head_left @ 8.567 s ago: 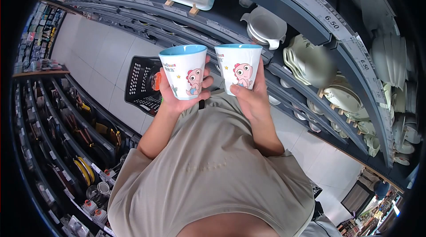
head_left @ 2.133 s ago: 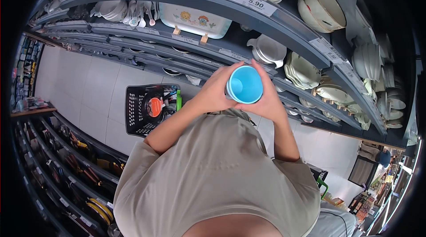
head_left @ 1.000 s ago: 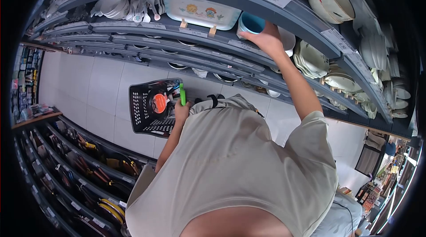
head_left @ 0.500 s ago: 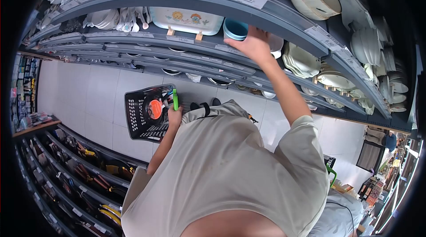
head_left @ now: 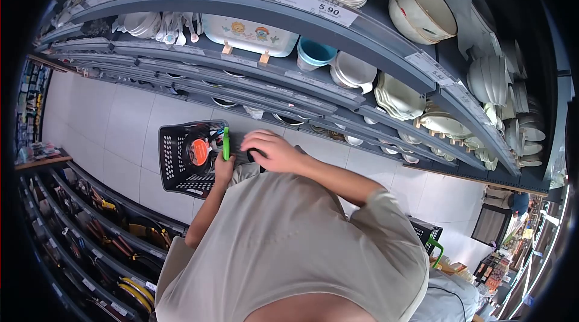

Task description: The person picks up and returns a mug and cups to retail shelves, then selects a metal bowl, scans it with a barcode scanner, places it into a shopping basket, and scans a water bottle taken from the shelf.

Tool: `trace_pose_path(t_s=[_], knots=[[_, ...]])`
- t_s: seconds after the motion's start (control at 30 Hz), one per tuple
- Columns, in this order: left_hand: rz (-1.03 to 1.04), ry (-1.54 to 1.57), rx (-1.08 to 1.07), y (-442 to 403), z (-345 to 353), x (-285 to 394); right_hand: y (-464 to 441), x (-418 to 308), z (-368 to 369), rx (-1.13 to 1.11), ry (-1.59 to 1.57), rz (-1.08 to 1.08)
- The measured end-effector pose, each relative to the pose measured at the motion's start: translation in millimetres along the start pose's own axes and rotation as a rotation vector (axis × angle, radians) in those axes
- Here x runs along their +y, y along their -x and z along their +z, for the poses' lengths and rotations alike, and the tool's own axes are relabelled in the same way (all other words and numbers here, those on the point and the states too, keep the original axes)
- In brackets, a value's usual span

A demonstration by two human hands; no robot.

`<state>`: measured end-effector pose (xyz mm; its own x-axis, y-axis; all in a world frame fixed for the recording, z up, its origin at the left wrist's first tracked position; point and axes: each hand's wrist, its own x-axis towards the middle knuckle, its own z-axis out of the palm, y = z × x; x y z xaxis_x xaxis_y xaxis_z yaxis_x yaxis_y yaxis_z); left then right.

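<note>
My left hand (head_left: 224, 168) is closed round the green handle (head_left: 226, 143) of a black shopping basket (head_left: 170, 162). Inside the basket lies an item with a round orange label (head_left: 199, 152). My right hand (head_left: 268, 148) is in front of my waist, just right of the handle, its fingers curled and slightly apart, with nothing seen in it. The blue-lined cups (head_left: 315, 53) stand nested on the shelf, between a patterned tray (head_left: 250, 34) and white handled bowls (head_left: 353, 70).
Shelves (head_left: 338, 29) of plates and bowls curve across the top and right. A rack of tools (head_left: 108, 219) stands at the lower left. Another black basket (head_left: 424, 231) is at the right, and a person (head_left: 517, 201) is visible beyond.
My right hand has let go of the cups on the shelf and come down to my waist beside the basket handle. My left hand still holds the handle.
</note>
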<state>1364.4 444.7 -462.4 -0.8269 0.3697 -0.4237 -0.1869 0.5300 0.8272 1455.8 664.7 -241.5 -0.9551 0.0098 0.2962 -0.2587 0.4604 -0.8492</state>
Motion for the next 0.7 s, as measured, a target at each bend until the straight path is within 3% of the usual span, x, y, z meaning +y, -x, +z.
trace_pose_path(t_s=[0.1,0.17,0.2,0.3,0.43,0.53,0.7], knots=[[-0.066,0.05,-0.106,15,-9,13,-16,58,67,-0.179,0.086,-0.121],[0.026,0.013,-0.057,20,-10,10,-19,84,107,-0.295,0.196,-0.258],[0.094,0.053,-0.031,18,-7,-1,-17,98,126,-0.364,0.317,-0.265],[0.032,-0.12,-0.136,22,-17,13,-13,115,152,-0.519,0.682,-0.326],[-0.06,-0.159,-0.103,34,-26,30,-24,109,163,-0.684,0.864,-0.285],[-0.114,-0.354,-0.035,47,-34,35,-29,113,185,-0.796,0.778,-0.122],[-0.061,-0.238,-0.114,60,-49,-16,-32,98,202,-0.942,0.838,-0.036]])
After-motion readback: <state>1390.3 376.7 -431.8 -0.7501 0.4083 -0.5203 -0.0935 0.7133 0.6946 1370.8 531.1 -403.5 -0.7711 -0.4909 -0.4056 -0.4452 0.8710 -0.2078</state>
